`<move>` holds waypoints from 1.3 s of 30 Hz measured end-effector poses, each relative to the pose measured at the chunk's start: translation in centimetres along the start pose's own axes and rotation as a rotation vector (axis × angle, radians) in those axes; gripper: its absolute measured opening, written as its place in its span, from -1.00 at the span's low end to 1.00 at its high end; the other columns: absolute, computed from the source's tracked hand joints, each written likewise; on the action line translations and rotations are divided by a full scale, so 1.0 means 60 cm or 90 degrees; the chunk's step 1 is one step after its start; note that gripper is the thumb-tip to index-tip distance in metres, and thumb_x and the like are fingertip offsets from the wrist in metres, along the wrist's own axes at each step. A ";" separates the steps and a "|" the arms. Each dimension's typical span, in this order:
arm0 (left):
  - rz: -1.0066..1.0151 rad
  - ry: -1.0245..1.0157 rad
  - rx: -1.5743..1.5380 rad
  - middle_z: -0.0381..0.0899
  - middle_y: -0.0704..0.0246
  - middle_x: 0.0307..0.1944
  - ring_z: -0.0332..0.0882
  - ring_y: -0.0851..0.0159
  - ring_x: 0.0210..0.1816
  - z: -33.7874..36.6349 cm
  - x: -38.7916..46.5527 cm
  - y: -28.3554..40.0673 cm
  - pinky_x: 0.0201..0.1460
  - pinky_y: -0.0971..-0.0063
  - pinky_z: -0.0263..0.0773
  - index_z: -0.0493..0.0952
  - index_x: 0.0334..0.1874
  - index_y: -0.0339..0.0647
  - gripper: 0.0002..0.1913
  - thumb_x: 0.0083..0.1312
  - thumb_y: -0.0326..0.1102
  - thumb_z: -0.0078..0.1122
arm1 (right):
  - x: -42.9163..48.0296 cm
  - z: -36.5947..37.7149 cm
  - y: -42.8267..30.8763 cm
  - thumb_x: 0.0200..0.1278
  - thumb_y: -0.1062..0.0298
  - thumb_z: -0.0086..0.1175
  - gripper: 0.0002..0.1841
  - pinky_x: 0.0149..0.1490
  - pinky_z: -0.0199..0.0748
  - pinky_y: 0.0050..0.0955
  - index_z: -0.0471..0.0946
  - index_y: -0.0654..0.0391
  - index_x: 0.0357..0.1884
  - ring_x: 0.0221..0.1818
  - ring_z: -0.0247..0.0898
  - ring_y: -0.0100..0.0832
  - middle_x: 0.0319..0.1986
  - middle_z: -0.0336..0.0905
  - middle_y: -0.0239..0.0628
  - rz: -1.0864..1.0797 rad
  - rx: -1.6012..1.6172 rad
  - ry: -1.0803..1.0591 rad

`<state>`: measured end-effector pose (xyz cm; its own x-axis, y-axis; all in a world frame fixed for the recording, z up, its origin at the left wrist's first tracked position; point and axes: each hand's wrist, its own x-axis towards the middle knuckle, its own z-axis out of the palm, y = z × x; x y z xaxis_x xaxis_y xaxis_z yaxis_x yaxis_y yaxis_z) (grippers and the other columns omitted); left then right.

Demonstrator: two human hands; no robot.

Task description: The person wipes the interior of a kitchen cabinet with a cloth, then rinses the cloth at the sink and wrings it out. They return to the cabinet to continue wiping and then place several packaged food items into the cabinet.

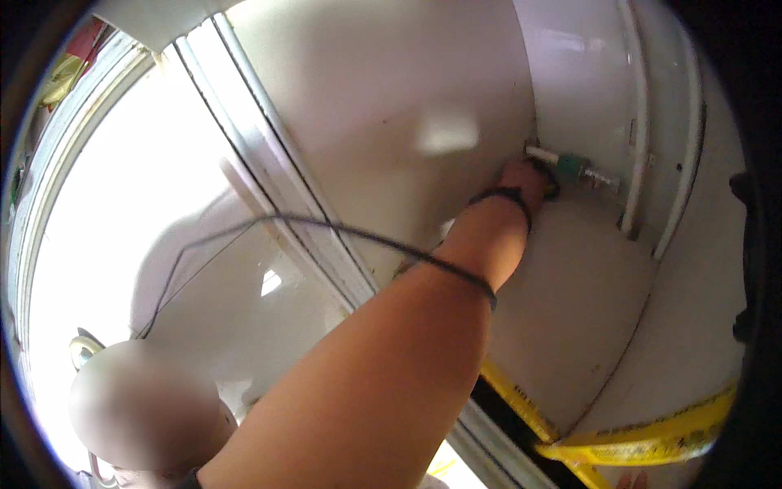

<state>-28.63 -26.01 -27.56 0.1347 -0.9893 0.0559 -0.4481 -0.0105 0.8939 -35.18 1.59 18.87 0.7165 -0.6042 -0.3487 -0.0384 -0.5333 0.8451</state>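
Observation:
My left arm stretches from the bottom edge across the middle to a corner between pale panels. My left hand [522, 175], with a dark band at its wrist, is low in that corner beside a short white pipe [542, 154]. A green fitting [573, 165] sits on this pipe, with a shiny metal end piece [600, 180] beyond it. Something dark [551, 185] lies at my fingers; their grip is too blurred to tell. What look like fingertips of my right hand [632, 480] just show at the bottom right edge; the rest is out of view.
A thin black cable [379, 239] arcs over my forearm. Metal channel rails [263, 131] run diagonally along the left panel. Two white pipes [638, 128] [689, 147] stand at right. Yellow strips [647, 443] bearing writing edge the lower right. A person's blurred head [146, 406] is at lower left.

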 end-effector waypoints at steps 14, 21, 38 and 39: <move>0.235 -0.338 0.215 0.47 0.25 0.34 0.22 0.07 0.48 -0.141 -0.459 -0.067 0.57 0.10 0.02 0.57 0.16 -0.12 -0.59 0.27 -0.20 0.20 | -0.049 0.035 0.056 0.55 0.26 -0.26 -0.55 0.51 0.01 0.14 0.39 -0.17 0.40 0.43 0.19 -0.11 0.40 0.31 -0.28 -0.074 -0.190 -0.144; 0.278 -0.295 0.499 0.22 0.35 0.52 0.04 0.10 0.57 -0.150 -0.414 -0.068 0.56 0.13 0.01 0.48 0.33 -0.05 -0.56 0.40 -0.24 0.05 | -0.040 0.005 -0.152 0.48 0.06 -0.02 -0.52 0.53 -0.01 0.04 0.46 0.06 0.32 0.48 0.12 -0.07 0.32 0.42 -0.13 -0.029 0.698 -0.083; 0.212 0.445 0.325 0.30 0.11 0.41 0.10 -0.05 0.51 -0.474 -0.499 -0.169 0.56 -0.01 -0.07 0.41 0.33 -0.19 -0.41 0.17 -0.61 0.03 | 0.483 0.302 -0.648 0.43 -0.15 -0.07 -0.16 0.51 -0.38 0.30 -0.04 0.08 0.58 0.56 -0.43 0.31 0.57 -0.23 -0.02 0.422 0.787 -0.018; 0.195 0.556 0.347 0.27 0.14 0.40 0.14 -0.09 0.47 -0.526 -0.491 -0.158 0.55 -0.02 -0.02 0.38 0.37 -0.19 -0.28 0.02 -0.56 0.12 | 0.507 0.313 -0.615 0.44 -0.15 -0.09 -0.17 0.52 -0.36 0.25 -0.05 0.08 0.58 0.56 -0.41 0.29 0.57 -0.21 0.00 0.441 0.800 -0.052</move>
<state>-0.45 7.86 -23.67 0.4376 -0.5171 0.7356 -0.8750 -0.0564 0.4808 -25.04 -8.24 -30.53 0.2601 -0.9622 -0.0807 -0.9653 -0.2571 -0.0455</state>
